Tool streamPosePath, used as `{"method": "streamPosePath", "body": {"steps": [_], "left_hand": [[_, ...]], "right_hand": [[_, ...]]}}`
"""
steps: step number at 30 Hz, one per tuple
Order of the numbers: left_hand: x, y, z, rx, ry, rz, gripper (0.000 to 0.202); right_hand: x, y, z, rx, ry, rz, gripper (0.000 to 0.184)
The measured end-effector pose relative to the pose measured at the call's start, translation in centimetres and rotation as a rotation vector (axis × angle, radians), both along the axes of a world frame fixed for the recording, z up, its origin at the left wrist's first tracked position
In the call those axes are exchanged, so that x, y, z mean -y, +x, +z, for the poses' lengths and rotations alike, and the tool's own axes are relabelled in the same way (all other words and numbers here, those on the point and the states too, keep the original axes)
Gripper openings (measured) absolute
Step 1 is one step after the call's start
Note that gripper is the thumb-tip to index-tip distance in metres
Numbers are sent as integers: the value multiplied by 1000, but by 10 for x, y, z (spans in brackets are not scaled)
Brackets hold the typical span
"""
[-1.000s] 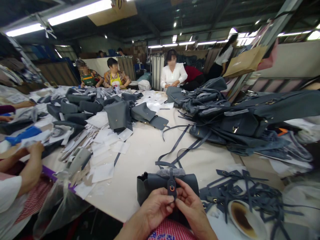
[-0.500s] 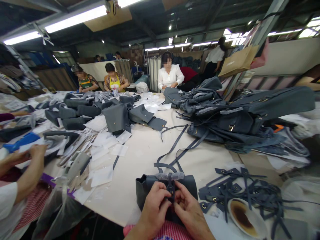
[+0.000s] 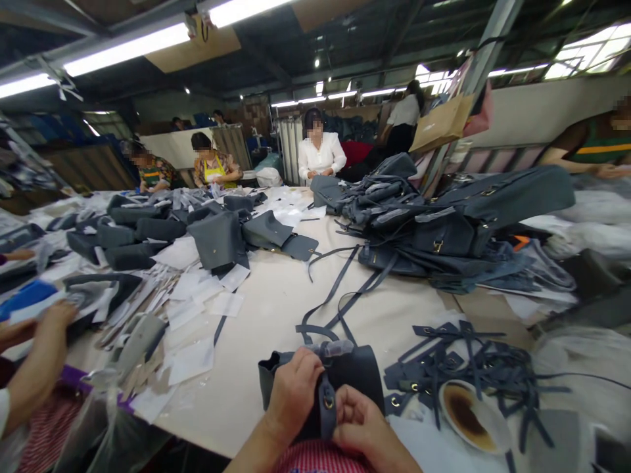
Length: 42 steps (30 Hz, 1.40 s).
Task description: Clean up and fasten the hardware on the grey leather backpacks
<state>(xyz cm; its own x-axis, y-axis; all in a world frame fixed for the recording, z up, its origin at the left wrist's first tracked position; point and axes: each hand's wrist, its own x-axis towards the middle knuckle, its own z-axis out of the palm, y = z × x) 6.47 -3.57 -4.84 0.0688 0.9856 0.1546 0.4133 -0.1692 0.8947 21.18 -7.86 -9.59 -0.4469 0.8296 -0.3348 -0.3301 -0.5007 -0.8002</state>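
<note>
A dark blue-grey handbag (image 3: 369,374) lies on the table edge against my lap, with clear plastic wrap (image 3: 339,348) around its top handle. A short strap (image 3: 327,406) with a gold-rimmed eyelet stands up over the bag's front. My left hand (image 3: 296,387) is closed, its fingertips pinching at the strap's upper part, close to the handle. Lower down, my right hand (image 3: 359,424) has curled fingers at the strap's right edge, thumb near its lower end. The fingers partly hide the strap's lower end. Long thin straps (image 3: 323,305) trail from the bag across the table.
Loose eyelet straps (image 3: 453,368) lie heaped at right beside a bowl of brown liquid (image 3: 466,414). Bags pile up at back right (image 3: 444,230) and back left (image 3: 142,230). White paper sheets (image 3: 192,361) cover the left. A co-worker's arms (image 3: 44,355) work at far left; others sit beyond.
My left hand has moved up and left toward the handle, and my right hand has dropped lower. The strap now stands away from the bag, its eyelet exposed. The view has turned right.
</note>
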Motion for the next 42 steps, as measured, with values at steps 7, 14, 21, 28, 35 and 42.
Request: {"method": "streamPosePath", "body": {"steps": [7,14,21,28,35,42], "left_hand": [[-2,6,9,-96,-179,-51,13],[-23,19,-10,175,-404,-97,26],[-40,14,-23,412,-500,-22,41],[-34,7,-31,390,-495,-66,43],[-34,15,-22,386,-500,-17,45],[-32,13,-22,386,-505,-18,43]], "right_hand": [[-1,9,-10,727,362,-64,10],[-6,0,3,757,464,19,32],[8,33,-18,926,301,-149,22],[39,163,-71,1523,-1,-455,47],[24,200,-102,1804,34,-373,24],[60,155,-113,1991,163,-387,33]]}}
